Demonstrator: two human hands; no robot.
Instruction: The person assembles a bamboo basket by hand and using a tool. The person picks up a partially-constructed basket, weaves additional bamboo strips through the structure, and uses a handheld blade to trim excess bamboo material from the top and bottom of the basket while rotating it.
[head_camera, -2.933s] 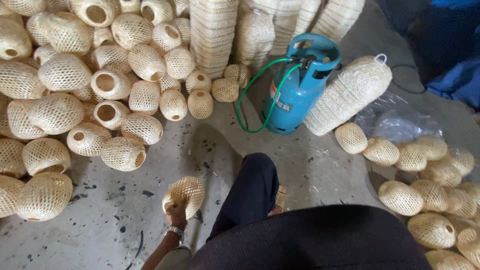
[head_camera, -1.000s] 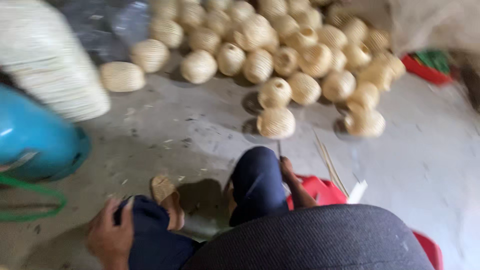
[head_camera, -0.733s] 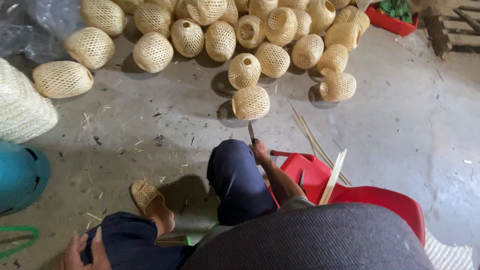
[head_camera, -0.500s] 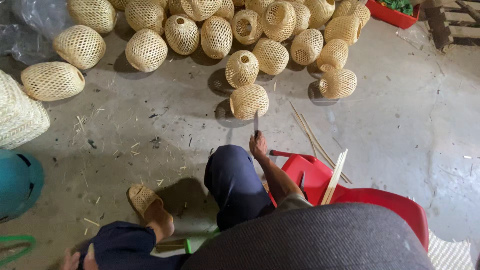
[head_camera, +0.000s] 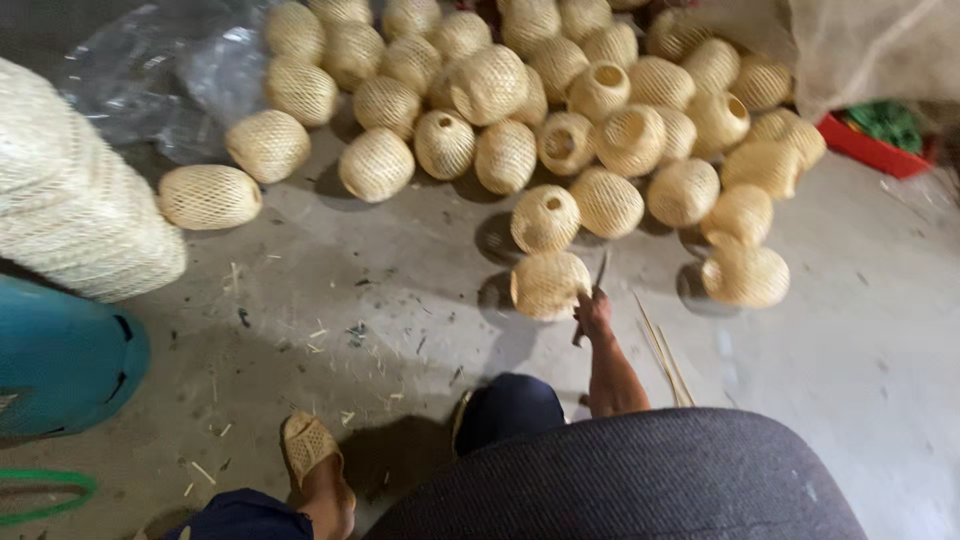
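Note:
My right hand (head_camera: 594, 313) reaches forward over my knee and grips a thin knife (head_camera: 598, 275) whose blade points away from me. The blade tip is right beside a small round woven bamboo basket (head_camera: 548, 284) on the concrete floor, at its right edge. My left hand is out of view. My foot in a woven sandal (head_camera: 312, 450) rests on the floor at lower left.
Several round woven baskets (head_camera: 560, 110) lie heaped across the back. A tall stack of woven shades (head_camera: 70, 205) and a teal gas cylinder (head_camera: 60, 360) stand at left. Thin bamboo strips (head_camera: 665, 355) lie by my arm. A red tray (head_camera: 870, 145) sits at right.
The view swung from the cylinder side to the basket heap. My right hand took up the knife and stretched out to the nearest basket; my left hand dropped out of view.

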